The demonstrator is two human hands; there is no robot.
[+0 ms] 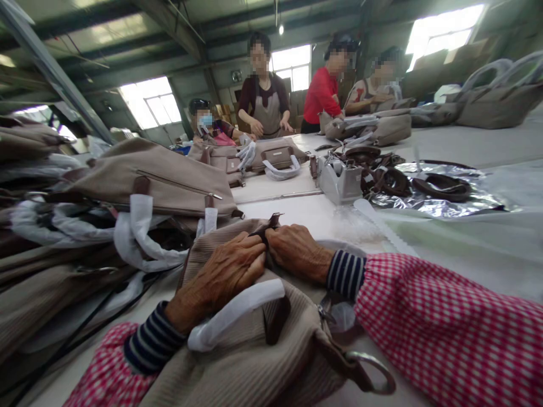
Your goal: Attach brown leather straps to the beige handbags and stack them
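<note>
A beige ribbed handbag [250,362] lies on the white table [445,237] right in front of me, its handle wrapped in white paper [235,311]. My left hand [220,277] rests on top of the bag with its fingers curled closed. My right hand [297,249] meets it from the right, fingers pinched. Both hands grip a dark brown zipper pull tab [269,224] at the bag's top edge. A metal ring [373,373] hangs at the bag's near right corner.
A heap of beige handbags [156,181] with paper-wrapped handles fills the left side. A small grey box [339,178] and brown leather straps [441,186] on crinkled plastic lie to the right. Several people [265,90] work on bags at the far end.
</note>
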